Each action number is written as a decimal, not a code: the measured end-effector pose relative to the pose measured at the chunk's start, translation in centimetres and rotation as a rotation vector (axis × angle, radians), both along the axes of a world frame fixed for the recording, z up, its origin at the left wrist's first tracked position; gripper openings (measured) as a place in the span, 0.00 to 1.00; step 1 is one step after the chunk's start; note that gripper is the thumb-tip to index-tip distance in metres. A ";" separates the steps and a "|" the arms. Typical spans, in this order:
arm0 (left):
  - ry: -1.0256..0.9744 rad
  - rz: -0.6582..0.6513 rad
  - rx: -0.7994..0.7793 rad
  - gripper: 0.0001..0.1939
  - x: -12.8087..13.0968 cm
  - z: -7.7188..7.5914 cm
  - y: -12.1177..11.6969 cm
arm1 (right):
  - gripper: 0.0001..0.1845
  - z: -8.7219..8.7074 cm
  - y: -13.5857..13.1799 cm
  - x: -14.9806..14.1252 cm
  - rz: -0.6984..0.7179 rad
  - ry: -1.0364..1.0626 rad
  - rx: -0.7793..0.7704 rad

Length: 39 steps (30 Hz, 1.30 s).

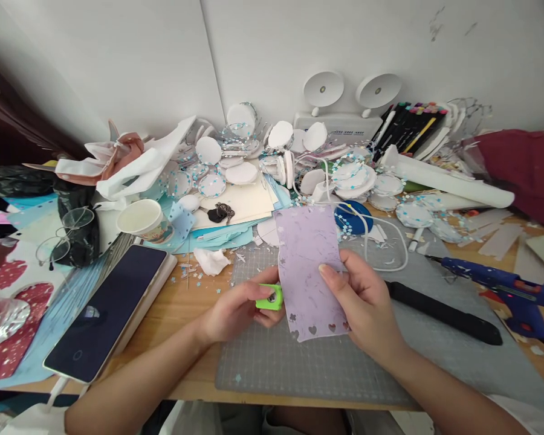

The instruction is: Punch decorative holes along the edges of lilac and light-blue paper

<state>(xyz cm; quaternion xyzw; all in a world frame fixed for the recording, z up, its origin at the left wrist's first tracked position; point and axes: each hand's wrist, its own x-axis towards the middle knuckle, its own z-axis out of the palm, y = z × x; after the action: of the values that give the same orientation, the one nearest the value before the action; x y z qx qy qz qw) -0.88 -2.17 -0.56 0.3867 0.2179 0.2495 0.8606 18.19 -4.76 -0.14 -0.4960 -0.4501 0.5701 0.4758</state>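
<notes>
My left hand (242, 305) is closed around a small bright green craft punch (271, 297), its thumb lying on top. The punch sits at the left edge of a sheet of purple paper (306, 254). Heart-shaped holes run along the sheet's bottom edge, and flower-shaped cutouts show down its left side. My right hand (360, 296) pinches the paper at its right edge, thumb in front and fingers behind. Both hands are above a grey cutting mat (308, 368). Whether the paper's edge lies inside the punch slot I cannot tell.
A phone (111, 311) and a paper cup (142, 219) stand to the left. On the right are a black rod-like handle (444, 311) and a blue glue gun (503, 284). White discs with blue trim (351, 175) pile up behind, before markers (412, 130) and a white twin-head lamp (338, 124).
</notes>
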 end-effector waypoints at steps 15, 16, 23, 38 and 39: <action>0.044 0.012 -0.010 0.20 0.1 -0.3 -0.2 | 0.11 0.3 -0.1 -0.3 0.022 -0.065 0.054; 0.073 0.026 -0.008 0.21 0.1 -0.5 -0.4 | 0.11 0.3 -0.2 -0.4 0.027 -0.070 0.068; 0.360 0.161 0.140 0.22 0.7 -0.8 -1.2 | 0.08 0.1 -0.7 -0.8 -0.003 -0.070 0.171; 0.336 0.070 0.017 0.24 0.4 -0.4 -1.5 | 0.09 -0.2 -0.7 -0.9 -0.055 -0.211 0.225; 0.362 0.077 0.040 0.24 0.5 -0.3 -1.5 | 0.09 -0.2 -0.6 -0.9 -0.056 -0.205 0.218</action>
<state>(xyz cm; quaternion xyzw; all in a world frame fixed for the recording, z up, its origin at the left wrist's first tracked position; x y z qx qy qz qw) -0.40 -3.64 -0.81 0.4335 0.3791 0.2129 0.7893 17.27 -5.39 -0.31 -0.5094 -0.5416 0.4506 0.4941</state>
